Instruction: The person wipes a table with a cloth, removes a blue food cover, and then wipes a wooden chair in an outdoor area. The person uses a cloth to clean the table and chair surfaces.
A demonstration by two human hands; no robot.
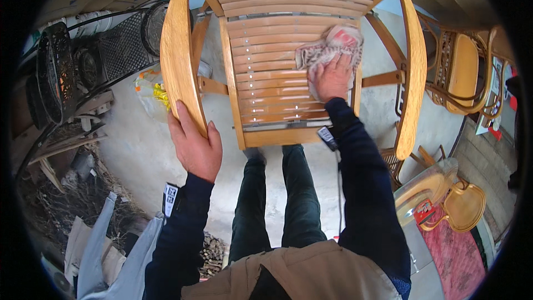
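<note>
In front of me stands a wooden slatted chair [261,86] with broad curved armrests. My right hand [333,76] presses a crumpled, patterned cloth [341,41] with a pink patch against the right side of the seat slats. The cloth bunches out ahead of the fingers and under the palm. Around the near end of the left armrest [180,50] my left hand [194,143] is closed, thumb on the inner side and fingers on top. Pale wet-looking streaks shine on the lower slats. The right armrest [413,78] is untouched.
A black bicycle basket [55,72] and a plastic bag [150,91] with yellow items lie left. Firewood and twigs [72,172] lie below them, near grey cloth [100,261]. On the right are rattan chairs [463,72], a glass-topped table [427,189] and a red mat [452,255].
</note>
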